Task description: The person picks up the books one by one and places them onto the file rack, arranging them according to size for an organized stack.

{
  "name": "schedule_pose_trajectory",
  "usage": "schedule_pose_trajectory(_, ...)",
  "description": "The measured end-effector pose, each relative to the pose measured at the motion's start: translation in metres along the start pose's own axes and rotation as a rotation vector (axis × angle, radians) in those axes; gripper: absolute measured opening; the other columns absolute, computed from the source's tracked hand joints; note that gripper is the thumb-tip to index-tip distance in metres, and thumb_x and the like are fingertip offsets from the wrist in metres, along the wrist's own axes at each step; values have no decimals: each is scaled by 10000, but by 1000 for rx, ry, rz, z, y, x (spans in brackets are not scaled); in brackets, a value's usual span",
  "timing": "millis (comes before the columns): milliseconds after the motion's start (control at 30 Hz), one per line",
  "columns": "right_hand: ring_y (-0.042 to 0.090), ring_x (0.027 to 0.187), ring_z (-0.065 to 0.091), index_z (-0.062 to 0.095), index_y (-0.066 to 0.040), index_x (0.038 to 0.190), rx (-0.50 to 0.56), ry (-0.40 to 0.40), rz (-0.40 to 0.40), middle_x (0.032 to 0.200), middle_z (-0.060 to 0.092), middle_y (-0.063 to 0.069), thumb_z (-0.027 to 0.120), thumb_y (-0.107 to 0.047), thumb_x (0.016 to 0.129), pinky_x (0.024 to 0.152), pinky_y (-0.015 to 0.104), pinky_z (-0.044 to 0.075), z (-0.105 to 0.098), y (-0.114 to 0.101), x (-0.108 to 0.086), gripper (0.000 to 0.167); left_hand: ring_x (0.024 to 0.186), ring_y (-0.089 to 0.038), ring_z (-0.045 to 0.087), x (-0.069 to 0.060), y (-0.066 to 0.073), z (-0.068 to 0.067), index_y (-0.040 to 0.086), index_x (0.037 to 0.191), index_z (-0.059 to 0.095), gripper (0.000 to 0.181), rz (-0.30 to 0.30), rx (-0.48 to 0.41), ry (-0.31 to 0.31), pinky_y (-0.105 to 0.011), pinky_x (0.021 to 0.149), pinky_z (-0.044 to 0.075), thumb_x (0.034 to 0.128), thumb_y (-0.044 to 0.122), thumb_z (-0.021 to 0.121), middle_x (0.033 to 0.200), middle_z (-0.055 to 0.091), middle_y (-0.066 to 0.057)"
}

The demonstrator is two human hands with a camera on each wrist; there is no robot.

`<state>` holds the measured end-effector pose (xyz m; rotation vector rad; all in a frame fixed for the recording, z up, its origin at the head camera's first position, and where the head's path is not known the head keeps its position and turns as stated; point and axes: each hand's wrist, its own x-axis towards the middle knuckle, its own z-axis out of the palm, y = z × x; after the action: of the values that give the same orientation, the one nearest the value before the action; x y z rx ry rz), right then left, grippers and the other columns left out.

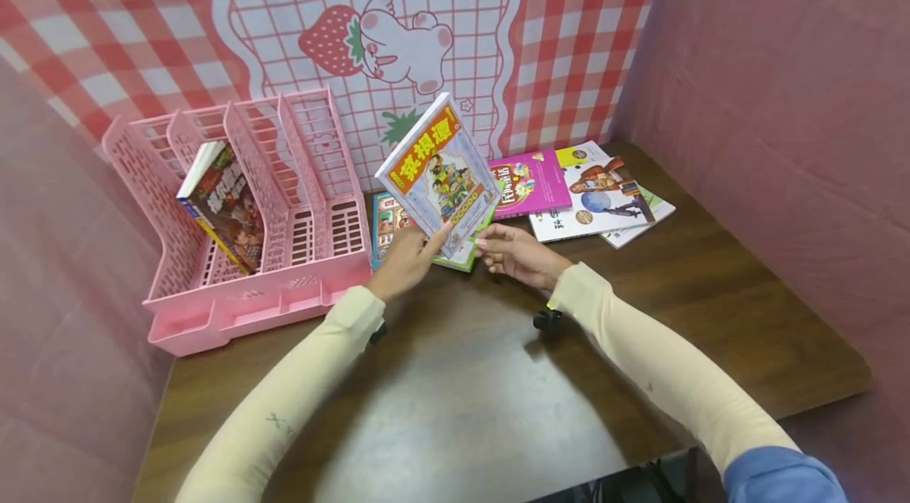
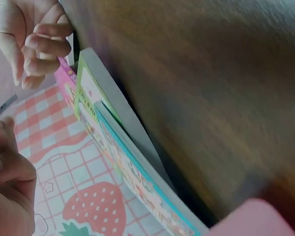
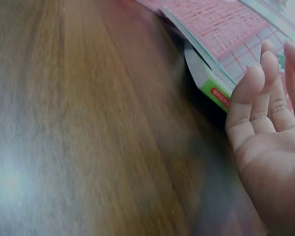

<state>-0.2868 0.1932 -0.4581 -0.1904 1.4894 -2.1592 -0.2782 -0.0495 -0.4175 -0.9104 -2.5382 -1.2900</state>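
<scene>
Shelving, apparently: my left hand (image 1: 405,260) is gripping an orange-and-lavender book (image 1: 442,178), right hand (image 1: 522,256) loose, pink plastic rack (image 1: 302,282) likely next.

Dark wooden table (image 1: 469,400) between pink curtains (image 1: 775,116)

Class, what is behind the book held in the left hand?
A blue-edged book, a green-edged book and strawberry-print cloth show partly; parts covered by the held book can't be seen.
</scene>
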Motion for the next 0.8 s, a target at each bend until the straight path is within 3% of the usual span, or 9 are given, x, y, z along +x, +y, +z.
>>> schedule_pose_trajectory(133,133,717,588,614,-102,1062,18,-15,12,942,680,80,480,-10,1062,657,254,521,-2,0,-1,162,1042,-288,718,-1,3,-8,8,1318,668,472,-42,43,63,-428,859,571,1099,379,474,1215,722,-168)
schedule_pose_trajectory(300,134,710,579,587,-81,1100,7,-3,29,929,681,74,485,-28,1061,652,257,508,2,1,1,122,991,-291,728,-2,6,-20,16,1322,671,461,-34,72,121,-445,810,578,1095,373,488,1203,724,-176)
schedule_pose_trajectory(467,130,694,580,596,-95,1081,-128,8,50,937,682,85,535,-55,1050,654,265,511,16,2,10,79,859,-239,702,-7,4,-37,14,1348,653,498,-39,81,152,-406,705,566,1096,403,472,1204,724,-177)
schedule_pose_trajectory(633,144,659,559,593,-92,1075,-281,-17,48,922,684,91,584,-93,1038,608,262,467,29,4,17,38,682,-205,623,-15,-1,-53,14,1276,701,554,-84,133,187,-367,579,492,1089,470,448,969,756,-130)
schedule_pose_trajectory(800,146,617,532,580,-75,1091,-322,-46,25,886,686,71,583,-118,1044,540,250,420,39,6,22,64,698,-229,646,-24,-4,-65,33,1311,680,571,-110,188,223,-373,559,489,1082,499,442,980,759,-139)
